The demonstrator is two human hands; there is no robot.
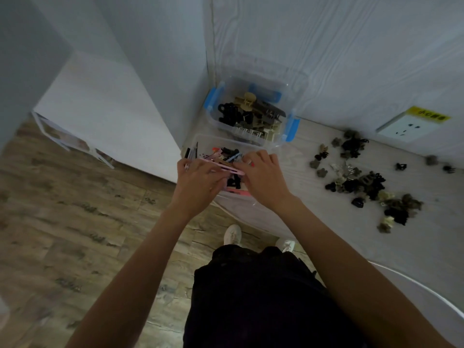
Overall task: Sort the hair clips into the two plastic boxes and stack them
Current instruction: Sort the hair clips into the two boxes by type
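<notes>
Pretty dim shot overall, kind of bluish-grey and flat, no hard shadows anywhere and no clear light source. Whole frame looks soft. Wide-angle bends the edges a lot, the wall (326,46) lines lean and curve. The floor (62,209) on the near left smears into blur. No glare.

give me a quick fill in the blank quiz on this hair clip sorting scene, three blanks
1. The latches on the far box are ____ in colour.
2. Both hands, the left hand and the right hand, are over the ____ box.
3. The loose pile of clips lies on the table to the ____ of the boxes.

Missing words: blue; near; right
</notes>
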